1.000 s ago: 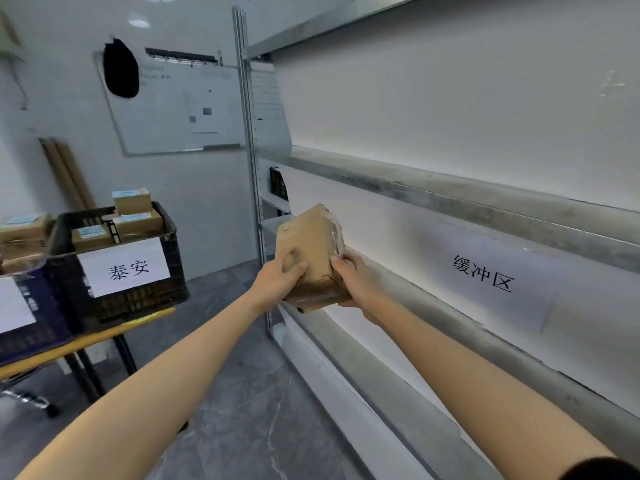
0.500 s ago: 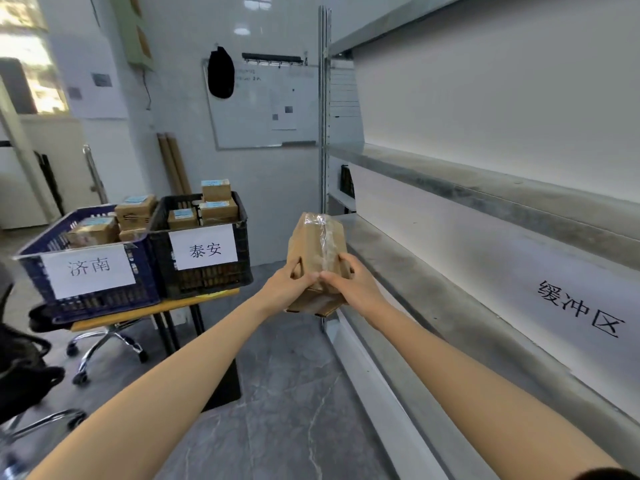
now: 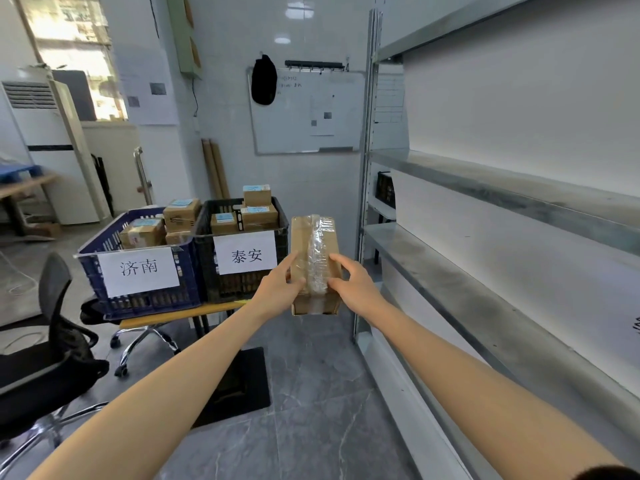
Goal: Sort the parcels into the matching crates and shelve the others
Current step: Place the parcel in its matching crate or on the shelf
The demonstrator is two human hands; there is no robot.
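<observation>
Fingers [image 3: 342, 262] of our left hand [image 3: 277, 287] and right hand [image 3: 355, 289] clasp the taped parcel [image 3: 313, 237] mid-frame, covering its lower sides.

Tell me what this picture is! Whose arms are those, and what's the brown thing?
There is no robot here. The camera sits on a person's head, so you see their own two arms reaching out. The left hand and right hand hold a taped brown box from both sides, up in the air. On a table stand a blue crate and a black crate, each with a paper label and parcels inside. On the right is a metal shelf.
</observation>
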